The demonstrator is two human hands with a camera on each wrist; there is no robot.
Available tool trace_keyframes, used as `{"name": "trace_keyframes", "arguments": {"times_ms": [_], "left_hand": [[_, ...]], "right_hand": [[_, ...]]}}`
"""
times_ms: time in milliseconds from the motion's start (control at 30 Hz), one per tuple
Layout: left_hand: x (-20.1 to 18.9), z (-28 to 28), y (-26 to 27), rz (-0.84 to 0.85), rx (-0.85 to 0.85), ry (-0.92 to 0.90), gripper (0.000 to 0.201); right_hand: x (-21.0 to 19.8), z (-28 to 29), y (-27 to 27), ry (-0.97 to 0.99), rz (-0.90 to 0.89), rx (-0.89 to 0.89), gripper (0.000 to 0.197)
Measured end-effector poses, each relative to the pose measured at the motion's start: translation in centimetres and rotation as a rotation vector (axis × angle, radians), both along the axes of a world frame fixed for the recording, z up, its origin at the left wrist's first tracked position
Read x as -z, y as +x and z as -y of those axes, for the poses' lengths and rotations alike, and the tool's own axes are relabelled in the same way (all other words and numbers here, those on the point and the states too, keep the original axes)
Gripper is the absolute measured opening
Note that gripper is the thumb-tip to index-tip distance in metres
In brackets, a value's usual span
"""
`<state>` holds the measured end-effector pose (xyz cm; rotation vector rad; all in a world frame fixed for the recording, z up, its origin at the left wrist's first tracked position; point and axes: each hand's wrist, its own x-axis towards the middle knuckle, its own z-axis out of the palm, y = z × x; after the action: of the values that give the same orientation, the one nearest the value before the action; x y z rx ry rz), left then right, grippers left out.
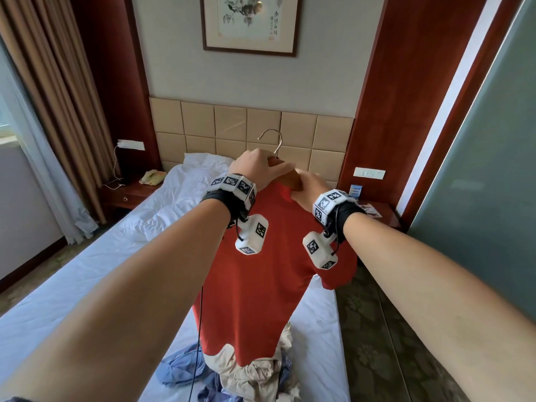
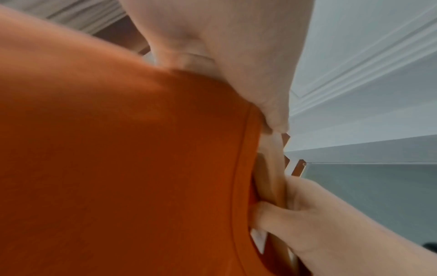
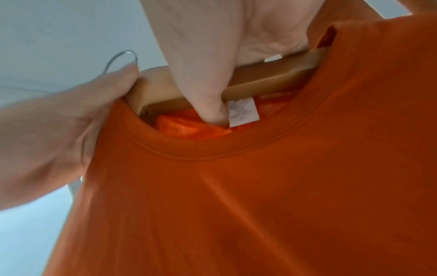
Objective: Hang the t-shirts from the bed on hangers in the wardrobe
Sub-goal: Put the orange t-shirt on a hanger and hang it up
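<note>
An orange-red t-shirt [image 1: 261,285] hangs from a wooden hanger [image 1: 291,178] with a metal hook [image 1: 272,140], held up over the bed. My left hand [image 1: 256,166] grips the hanger just under the hook. My right hand [image 1: 309,190] pinches the t-shirt's collar against the hanger bar. In the right wrist view the thumb [image 3: 208,89] reaches inside the collar [image 3: 189,149] beside the white label [image 3: 242,112], in front of the hanger [image 3: 264,78]. The left hand [image 3: 59,121] holds the hanger's left part there. The left wrist view is mostly orange t-shirt [image 2: 118,168].
A pile of beige and blue clothes [image 1: 255,375] lies on the white bed [image 1: 87,271] below the shirt. The padded headboard [image 1: 249,126] and two bedside tables stand behind, one with a phone [image 1: 150,177]. A grey-green panel [image 1: 478,169] and carpet [image 1: 391,343] are on the right.
</note>
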<state>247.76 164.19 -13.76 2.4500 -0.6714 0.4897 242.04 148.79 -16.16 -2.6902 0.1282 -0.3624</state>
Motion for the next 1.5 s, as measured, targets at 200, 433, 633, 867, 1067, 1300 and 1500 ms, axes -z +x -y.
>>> {"name": "trace_keyframes", "arguments": {"times_ms": [200,433,633,867,1067,1300,1500], "left_hand": [[2.0,-2.2,1.9,-0.149,0.053,-0.061,0.048],[3.0,-1.3,0.7,-0.082,0.084,-0.174,0.031],[2.1,-4.0,1.3,-0.024,-0.052,-0.235,0.037],[1.5,-6.7,3.3,-0.260,-0.073,-0.023,0.043],[3.3,-8.5,3.6,-0.368,0.014,0.054,0.030],[3.4,-9.3,3.4,-0.329,0.049,0.141,0.036],[2.7,-9.4,3.2,-0.202,0.014,0.006,0.004]], "right_hand": [[-0.6,1.2,-0.9,0.045,0.068,0.119,0.021],[-1.8,-0.9,-0.6,0.075,0.183,0.081,0.035],[-1.3,1.5,0.1,0.069,0.244,0.281,0.036],[-1.1,2.0,0.2,0.084,0.327,0.361,0.029],[-2.1,1.9,-0.3,0.076,0.348,0.384,0.031],[-2.1,1.8,-0.4,0.105,0.371,0.410,0.046],[-1.5,2.4,-0.6,0.106,0.388,0.435,0.047]]}}
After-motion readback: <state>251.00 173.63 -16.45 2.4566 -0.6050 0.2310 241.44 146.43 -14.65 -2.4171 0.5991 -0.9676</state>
